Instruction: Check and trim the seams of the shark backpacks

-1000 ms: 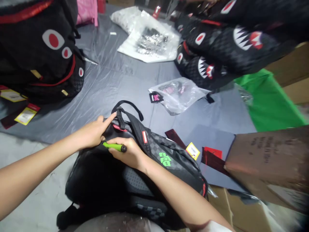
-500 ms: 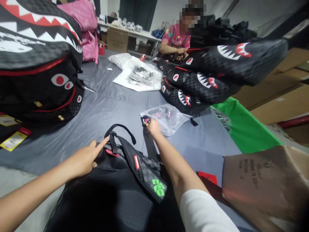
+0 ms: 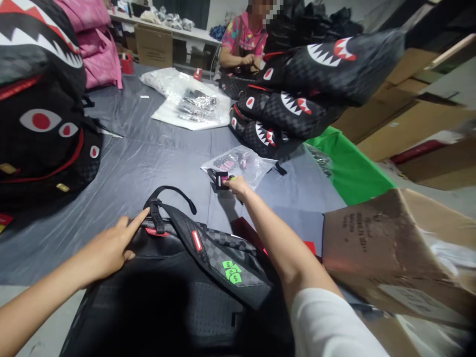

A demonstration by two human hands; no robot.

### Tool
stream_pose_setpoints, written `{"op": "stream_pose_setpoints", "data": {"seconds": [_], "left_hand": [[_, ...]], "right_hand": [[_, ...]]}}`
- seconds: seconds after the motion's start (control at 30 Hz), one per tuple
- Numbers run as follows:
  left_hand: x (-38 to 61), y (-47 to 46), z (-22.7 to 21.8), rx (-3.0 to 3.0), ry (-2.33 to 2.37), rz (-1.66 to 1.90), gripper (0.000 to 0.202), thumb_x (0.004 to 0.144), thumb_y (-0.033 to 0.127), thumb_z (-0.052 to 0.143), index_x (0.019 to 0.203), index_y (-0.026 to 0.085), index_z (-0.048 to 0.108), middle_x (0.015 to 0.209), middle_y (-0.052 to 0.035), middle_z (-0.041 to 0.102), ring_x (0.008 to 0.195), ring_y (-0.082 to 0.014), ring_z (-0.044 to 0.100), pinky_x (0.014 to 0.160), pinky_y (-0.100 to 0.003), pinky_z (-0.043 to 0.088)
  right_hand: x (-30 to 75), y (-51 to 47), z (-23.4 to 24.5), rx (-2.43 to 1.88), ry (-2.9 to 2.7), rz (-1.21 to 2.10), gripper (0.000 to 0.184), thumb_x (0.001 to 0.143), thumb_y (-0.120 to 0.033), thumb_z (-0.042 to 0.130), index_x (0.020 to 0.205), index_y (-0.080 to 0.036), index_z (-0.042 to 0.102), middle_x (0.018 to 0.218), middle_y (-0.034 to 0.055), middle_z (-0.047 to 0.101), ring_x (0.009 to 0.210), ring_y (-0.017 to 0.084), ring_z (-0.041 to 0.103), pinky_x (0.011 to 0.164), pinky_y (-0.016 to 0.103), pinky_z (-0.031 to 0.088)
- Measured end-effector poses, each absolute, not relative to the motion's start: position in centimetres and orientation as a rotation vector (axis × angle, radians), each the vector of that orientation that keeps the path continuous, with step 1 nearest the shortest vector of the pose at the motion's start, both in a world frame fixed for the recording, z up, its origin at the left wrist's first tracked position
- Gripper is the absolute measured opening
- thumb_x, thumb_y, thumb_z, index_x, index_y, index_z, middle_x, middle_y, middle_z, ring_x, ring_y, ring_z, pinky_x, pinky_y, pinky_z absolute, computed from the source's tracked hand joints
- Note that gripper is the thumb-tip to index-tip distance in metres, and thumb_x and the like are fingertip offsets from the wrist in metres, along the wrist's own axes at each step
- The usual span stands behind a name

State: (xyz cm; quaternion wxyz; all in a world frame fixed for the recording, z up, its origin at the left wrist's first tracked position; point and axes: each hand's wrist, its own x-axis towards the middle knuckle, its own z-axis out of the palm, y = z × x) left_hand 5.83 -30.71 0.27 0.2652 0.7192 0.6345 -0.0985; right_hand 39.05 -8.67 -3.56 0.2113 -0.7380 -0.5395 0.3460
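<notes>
A black backpack (image 3: 163, 292) lies nearest me, back panel up, with a checkered shoulder strap (image 3: 213, 253) bearing green dollar-sign patches. My left hand (image 3: 111, 243) grips its upper left edge, thumb on the near side, index finger stretched against the top handle (image 3: 158, 218). My right hand (image 3: 238, 186) is closed in a pinch on a small black tag (image 3: 221, 180) with pink and white marks; something bright green shows by the fingers. Just behind that hand lies a clear plastic bag (image 3: 256, 163) with pink and dark pieces inside.
Black shark-mouth backpacks stand at left (image 3: 40, 144) and in a stack (image 3: 308, 109) at right. Pink bags (image 3: 98, 59) and a white plastic package (image 3: 208, 111) lie farther back. A green bin (image 3: 345, 168) and a cardboard box (image 3: 357, 248) stand right. A person (image 3: 241, 44) works across the table.
My view has shifted, so most things sit farther left and higher. The small black tag in my right hand now shows more fully, raised before the clear bag. My left hand stays on the backpack.
</notes>
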Motion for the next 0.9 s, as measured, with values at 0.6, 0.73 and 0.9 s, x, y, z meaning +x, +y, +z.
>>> {"op": "stream_pose_setpoints", "data": {"seconds": [0.6,0.73,0.9], "left_hand": [[12.1,-44.5,-2.7,2.554,1.919,0.468,0.031,0.097,0.021,0.048,0.123,0.030,0.062,0.121,-0.0067,0.068,0.123,-0.0235,0.058,0.119,-0.052,0.033],[10.6,-45.6,-2.2,2.287,2.198,0.678,0.029,0.095,0.028,0.054,0.125,0.030,0.055,0.134,-0.0097,0.059,0.134,-0.0268,0.049,0.118,-0.054,0.035],[8.3,-44.4,-3.0,1.823,2.317,0.732,0.066,0.097,0.044,0.053,0.150,0.015,0.026,0.149,-0.0200,0.044,0.142,-0.0283,0.041,0.116,-0.047,0.039]], "right_hand": [[28.5,-27.6,3.3,-0.914,-2.809,0.571,0.030,0.083,-0.003,0.055,0.100,-0.021,0.073,0.095,0.0062,0.076,0.087,0.022,0.070,0.068,0.028,0.045],[27.1,-26.8,3.3,-0.900,-2.884,0.512,0.031,0.082,-0.002,0.054,0.096,-0.022,0.073,0.094,0.0046,0.076,0.087,0.021,0.070,0.066,0.027,0.042],[25.5,-26.5,1.7,-0.830,-3.073,0.690,0.028,0.082,-0.007,0.057,0.092,-0.025,0.075,0.084,0.0027,0.076,0.077,0.018,0.070,0.060,0.026,0.039]]}}
